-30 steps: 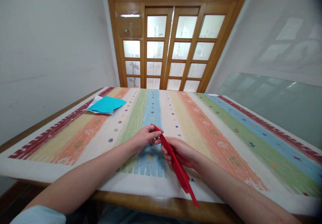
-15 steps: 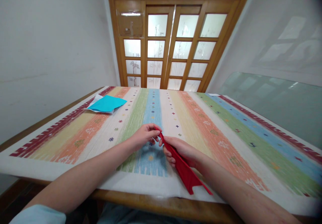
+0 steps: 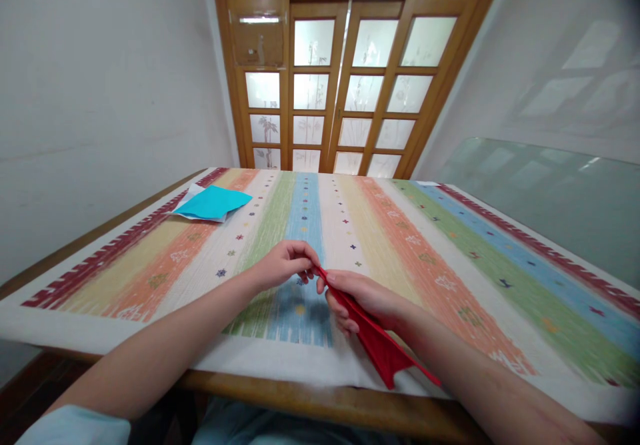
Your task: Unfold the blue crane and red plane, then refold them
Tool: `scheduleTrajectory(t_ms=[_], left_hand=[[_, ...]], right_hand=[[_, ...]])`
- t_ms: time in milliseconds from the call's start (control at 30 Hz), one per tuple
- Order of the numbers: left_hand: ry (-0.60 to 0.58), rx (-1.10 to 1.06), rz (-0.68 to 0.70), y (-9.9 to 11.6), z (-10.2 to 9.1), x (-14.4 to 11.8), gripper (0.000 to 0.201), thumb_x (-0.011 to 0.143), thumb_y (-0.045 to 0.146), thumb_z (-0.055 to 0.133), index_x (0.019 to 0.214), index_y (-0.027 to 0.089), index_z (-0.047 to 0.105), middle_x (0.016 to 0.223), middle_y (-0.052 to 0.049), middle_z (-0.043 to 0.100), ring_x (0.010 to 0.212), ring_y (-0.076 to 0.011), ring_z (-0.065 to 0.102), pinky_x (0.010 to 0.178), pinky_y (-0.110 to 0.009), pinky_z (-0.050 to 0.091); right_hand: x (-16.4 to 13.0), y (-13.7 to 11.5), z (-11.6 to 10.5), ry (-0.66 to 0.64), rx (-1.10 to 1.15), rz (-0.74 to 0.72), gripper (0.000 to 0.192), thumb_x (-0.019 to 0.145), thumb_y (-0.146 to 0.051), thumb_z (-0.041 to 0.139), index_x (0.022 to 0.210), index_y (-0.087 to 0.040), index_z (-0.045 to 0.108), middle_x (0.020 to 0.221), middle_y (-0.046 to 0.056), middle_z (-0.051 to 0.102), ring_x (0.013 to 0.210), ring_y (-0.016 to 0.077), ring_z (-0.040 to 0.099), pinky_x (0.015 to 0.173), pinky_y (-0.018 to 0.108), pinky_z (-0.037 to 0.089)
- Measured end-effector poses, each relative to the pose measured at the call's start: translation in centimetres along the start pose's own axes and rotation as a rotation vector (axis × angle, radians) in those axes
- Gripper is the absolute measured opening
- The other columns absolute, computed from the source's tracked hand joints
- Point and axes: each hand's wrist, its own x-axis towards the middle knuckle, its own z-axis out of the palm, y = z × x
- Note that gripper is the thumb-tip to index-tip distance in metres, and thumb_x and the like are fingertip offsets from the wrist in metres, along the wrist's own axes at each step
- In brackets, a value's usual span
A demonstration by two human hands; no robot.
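A folded piece of red paper (image 3: 373, 340) slants above the near edge of the table, its narrow tip pointing away from me and its wider, notched end toward me. My left hand (image 3: 291, 262) pinches the narrow tip between thumb and fingers. Just behind the tip, my right hand (image 3: 363, 297) grips the folded body, thumb on top and fingers curled beneath. Part of the red paper is hidden by the right hand. The two hands are close together over the blue stripe of the tablecloth.
A striped tablecloth (image 3: 197, 292) covers the table. Toward the far left lie a turquoise paper sheet (image 3: 213, 202) and white sheets partly beneath it. A greenish glass panel (image 3: 545, 198) leans at the right wall. Wooden doors with glass panes (image 3: 336, 85) stand beyond the table.
The wider end of the red paper has shifted slightly to the right and its flaps have spread a little. Both hands keep their hold, and the view has tilted slightly downward.
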Motion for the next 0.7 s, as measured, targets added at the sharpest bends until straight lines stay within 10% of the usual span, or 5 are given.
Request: scheduleTrajectory(t_ms=[467,700], left_hand=[[-0.046,0.096,0.047,1.4,-0.1,-0.8,0.011,0.084,0.022,0.065,0.083,0.013,0.07,0.075,-0.005,0.069,0.064,-0.0132,0.066,0.064,-0.026,0.053],[-0.009,-0.076,-0.02,0.6,-0.1,-0.3,0.038,0.088,0.04,0.07,0.116,0.015,0.064,0.083,-0.006,0.071,0.062,-0.0132,0.065,0.059,-0.026,0.053]], right_hand=[[-0.8,-0.4,1.3,0.106,-0.279,-0.082,0.032,0.1,-0.052,0.047,0.098,-0.022,0.054,0.063,-0.008,0.041,0.046,0.0082,0.039,0.049,0.024,0.044],[-0.9,-0.6,1.5,0.212,-0.372,-0.108,0.029,0.1,-0.051,0.045,0.099,-0.022,0.052,0.063,-0.008,0.041,0.048,0.0091,0.038,0.049,0.025,0.043]])
